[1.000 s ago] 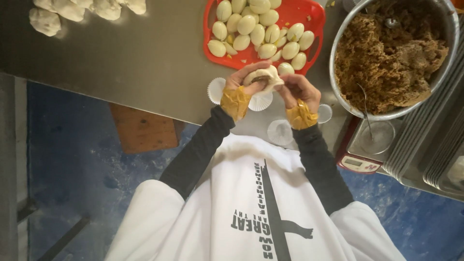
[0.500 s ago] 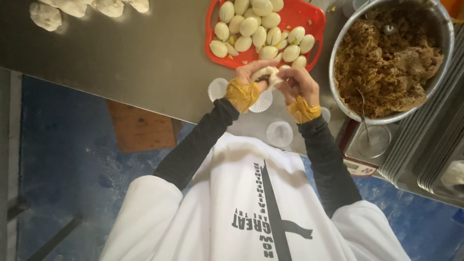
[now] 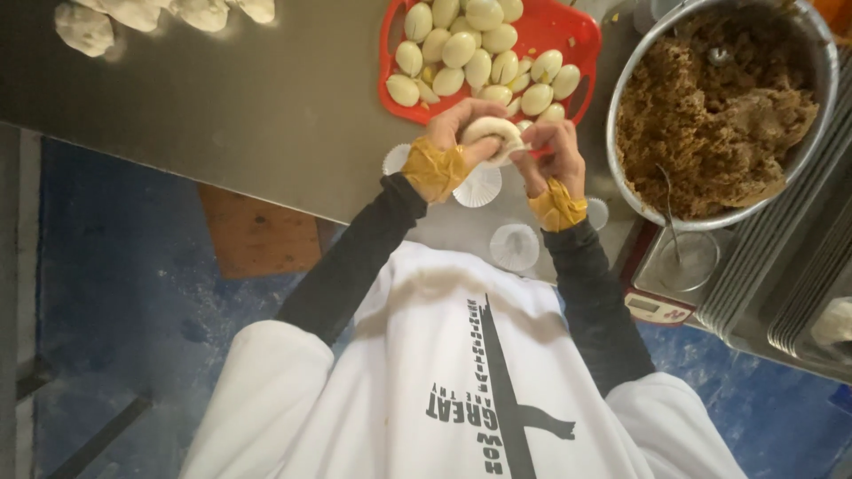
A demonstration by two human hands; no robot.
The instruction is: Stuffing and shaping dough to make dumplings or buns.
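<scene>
Both my hands are closed around one pale dough piece (image 3: 493, 133) just above the near edge of the steel table (image 3: 248, 115). My left hand (image 3: 460, 131) cups it from the left, and my right hand (image 3: 552, 149) pinches it from the right. Both wrists are wrapped in yellow-brown tape. Right behind the hands sits a red tray (image 3: 581, 40) filled with several shaped pale dumplings (image 3: 461, 49). White fluted paper liners (image 3: 479, 188) lie on the table under and beside my hands.
A large metal bowl of brown filling (image 3: 714, 115) stands at the right. Below it a small scale with a metal dish and spoon (image 3: 683, 262). Stacked metal trays (image 3: 799, 266) at the far right. Raw dough lumps (image 3: 84, 27) lie at the back left. Blue floor below.
My hands have stayed together on the dough piece and edged slightly closer to the red tray. The dough has turned a little between the fingers.
</scene>
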